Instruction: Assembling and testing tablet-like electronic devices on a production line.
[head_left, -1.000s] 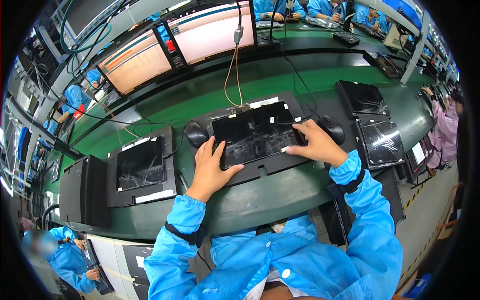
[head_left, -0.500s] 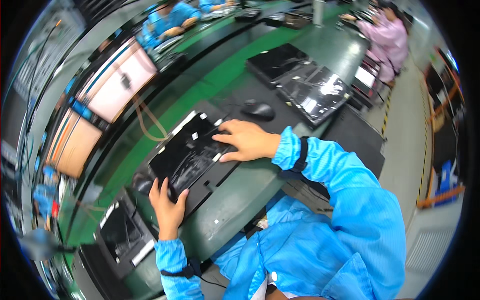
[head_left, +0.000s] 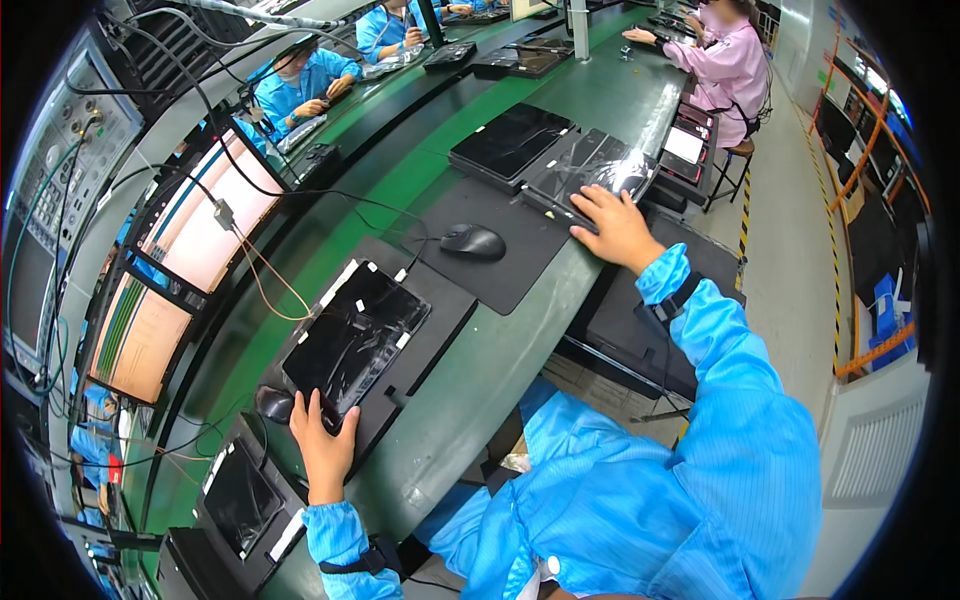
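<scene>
A black tablet-like screen panel [head_left: 357,322] under wrinkled clear film lies on a black padded fixture [head_left: 447,318], with small white tabs at its edges. My left hand [head_left: 324,455] is at the panel's lower left end, fingers apart, beside a black mouse [head_left: 273,403]. My right hand [head_left: 618,232] reaches to the right, fingers outstretched over the near edge of another film-covered black panel [head_left: 570,172]. Whether its thumb grips that edge is unclear. A second black mouse [head_left: 473,242] sits on a dark mat [head_left: 510,275] between my hands.
Another dark panel [head_left: 511,143] lies behind the right one. At the lower left a further panel [head_left: 243,498] sits in its fixture. Two lit monitors [head_left: 212,218] stand along the left, with a hanging cable [head_left: 262,265]. Several people work farther along the green bench [head_left: 610,88].
My right hand has left the panel in the middle and moved right to the film-covered panel. My left hand stays at the middle panel's end. The view has shifted slightly.
</scene>
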